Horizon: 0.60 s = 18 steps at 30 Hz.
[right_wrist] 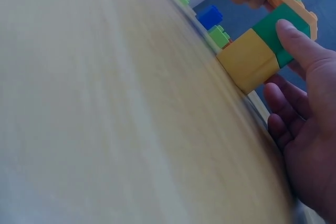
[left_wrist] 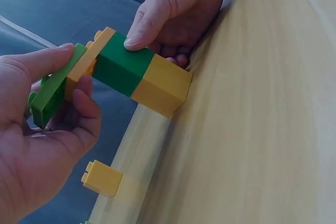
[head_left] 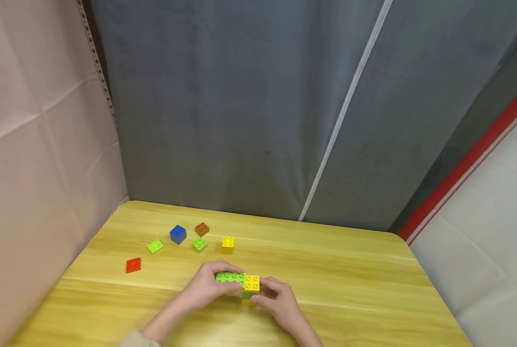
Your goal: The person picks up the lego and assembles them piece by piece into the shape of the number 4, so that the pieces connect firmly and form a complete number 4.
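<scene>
Upright on the table stands a small stack: a yellow block [left_wrist: 163, 85] at the bottom, a dark green block [left_wrist: 123, 64] above it, and a thin yellow plate [head_left: 252, 283] on top. A light green studded plate [head_left: 231, 277] lies over the yellow plate's left part and reaches out left. My left hand [head_left: 208, 285] pinches the light green plate, with fingers under the yellow plate's overhang. My right hand [head_left: 280, 303] grips the dark green block from the right, thumb on its near face. The joint between the two plates is partly hidden by my left fingers.
Behind the hands on the wooden table [head_left: 349, 274] lie a yellow block [head_left: 228, 246], a blue block [head_left: 178, 234], a brown piece [head_left: 202, 229], two light green pieces [head_left: 199, 245] and a red flat piece [head_left: 133, 265]. A grey curtain [head_left: 241, 120] hangs beyond the far edge.
</scene>
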Tool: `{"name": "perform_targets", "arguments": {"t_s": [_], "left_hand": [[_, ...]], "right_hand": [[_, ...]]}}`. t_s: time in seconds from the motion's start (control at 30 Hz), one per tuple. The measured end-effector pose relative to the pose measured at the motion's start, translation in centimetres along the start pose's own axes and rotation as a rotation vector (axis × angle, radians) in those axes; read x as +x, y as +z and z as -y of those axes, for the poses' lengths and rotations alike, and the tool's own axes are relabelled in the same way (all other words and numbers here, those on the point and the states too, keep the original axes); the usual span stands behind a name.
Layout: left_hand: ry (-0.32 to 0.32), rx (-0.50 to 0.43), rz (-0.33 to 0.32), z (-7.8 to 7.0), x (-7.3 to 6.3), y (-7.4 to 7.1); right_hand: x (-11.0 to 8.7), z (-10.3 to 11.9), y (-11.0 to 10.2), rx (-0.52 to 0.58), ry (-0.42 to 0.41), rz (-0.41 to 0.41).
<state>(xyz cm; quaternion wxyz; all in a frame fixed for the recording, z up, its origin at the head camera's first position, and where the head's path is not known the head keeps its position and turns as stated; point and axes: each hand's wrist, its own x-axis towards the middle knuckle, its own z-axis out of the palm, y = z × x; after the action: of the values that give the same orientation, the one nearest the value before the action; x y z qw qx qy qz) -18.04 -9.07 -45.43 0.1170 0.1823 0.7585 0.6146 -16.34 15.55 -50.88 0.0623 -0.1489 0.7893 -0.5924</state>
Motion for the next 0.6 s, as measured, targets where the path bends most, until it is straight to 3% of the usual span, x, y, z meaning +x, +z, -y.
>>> {"name": "perform_targets", "arguments": {"t_s": [0.23, 0.4, 0.6], "left_hand": [[0.002, 0.015, 0.001, 0.1, 0.1, 0.1], [0.005, 0.0, 0.014, -0.1, 0.2, 0.1], [0.0, 0.006, 0.014, -0.3, 0.3, 0.1]], "right_hand": [[0.1, 0.9, -0.3, 0.008, -0.01, 0.031], [0.3, 2.2, -0.4, -0.049, -0.051, -0.013], [0.4, 2.3, -0.1, -0.027, -0.068, -0.028]]}}
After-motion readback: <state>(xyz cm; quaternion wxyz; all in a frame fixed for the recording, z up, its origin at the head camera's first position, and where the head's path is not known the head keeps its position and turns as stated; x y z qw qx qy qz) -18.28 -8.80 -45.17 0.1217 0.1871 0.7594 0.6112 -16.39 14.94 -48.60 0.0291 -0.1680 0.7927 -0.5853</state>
